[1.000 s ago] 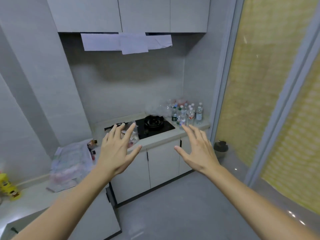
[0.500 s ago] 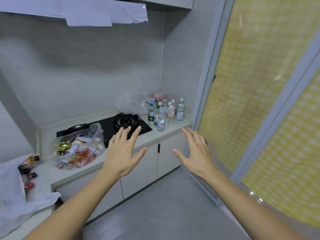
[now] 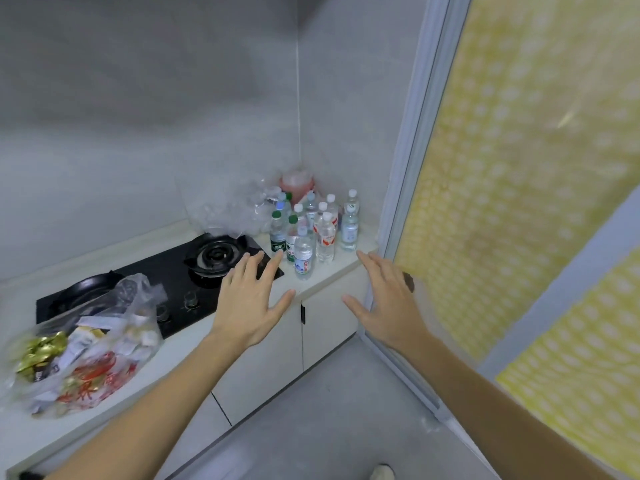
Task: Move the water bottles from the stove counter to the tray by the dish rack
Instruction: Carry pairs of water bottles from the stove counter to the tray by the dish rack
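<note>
My left hand and right hand hover spread, holding nothing; water bottles crowd the counter's far right corner.

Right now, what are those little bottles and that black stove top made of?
The water bottles look like thin clear plastic: you can see through them, and they have coloured screw caps and paper-like labels. The stove top looks like smooth black glass, since it shines and is flat, though it could be glossy enamel. Its burner ring looks like dark metal.
</note>
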The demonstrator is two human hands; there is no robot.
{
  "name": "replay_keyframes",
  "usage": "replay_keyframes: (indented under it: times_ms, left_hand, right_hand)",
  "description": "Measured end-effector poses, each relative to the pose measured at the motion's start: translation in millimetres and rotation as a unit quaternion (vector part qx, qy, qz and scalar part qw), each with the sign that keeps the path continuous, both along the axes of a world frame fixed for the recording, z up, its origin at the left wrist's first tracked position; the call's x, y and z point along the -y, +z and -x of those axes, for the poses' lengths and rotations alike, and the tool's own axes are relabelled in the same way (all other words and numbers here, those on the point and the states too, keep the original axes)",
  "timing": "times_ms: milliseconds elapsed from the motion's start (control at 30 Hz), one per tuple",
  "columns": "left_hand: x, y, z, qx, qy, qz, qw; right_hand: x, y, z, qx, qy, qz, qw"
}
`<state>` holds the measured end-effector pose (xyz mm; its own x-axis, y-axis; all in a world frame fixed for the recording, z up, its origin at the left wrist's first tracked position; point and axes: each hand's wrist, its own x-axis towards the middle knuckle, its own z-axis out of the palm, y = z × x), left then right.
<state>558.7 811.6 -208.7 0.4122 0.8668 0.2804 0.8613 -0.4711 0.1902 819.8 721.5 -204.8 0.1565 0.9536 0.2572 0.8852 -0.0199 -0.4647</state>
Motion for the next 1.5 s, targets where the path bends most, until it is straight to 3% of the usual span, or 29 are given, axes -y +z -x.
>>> replay_keyframes:
  times_ms: [533,767,900,1100,1500]
  left_hand:
    - [-177.1,-69.2,-129.4,0.015,0.091,0.081,0.992]
    - [-257.0,-124.9,-146.4,0.063,0.109,0.168,0.978]
    - [-292.6,-154.6,-151.8,0.136,0.122,0.214,0.960]
    - [-313.2,-182.5,-154.5,0.243,0.101,0.292,0.920]
    - [-331.2,-203.1,-172.5,0.293,0.150,0.320,0.888]
  right_hand:
    - [-241.4,-70.8,-121.5,-0.047,0.100,0.093,0.990]
    - [-341.2,-111.0,-130.3,-0.081,0.091,0.148,0.981]
    - [-392.9,-140.2,-132.0,-0.107,0.081,0.176,0.975]
    - [-438.5,-167.0,-133.9,-0.160,0.064,0.175,0.969]
    - [-475.8,-186.9,-144.4,-0.141,0.137,0.196,0.961]
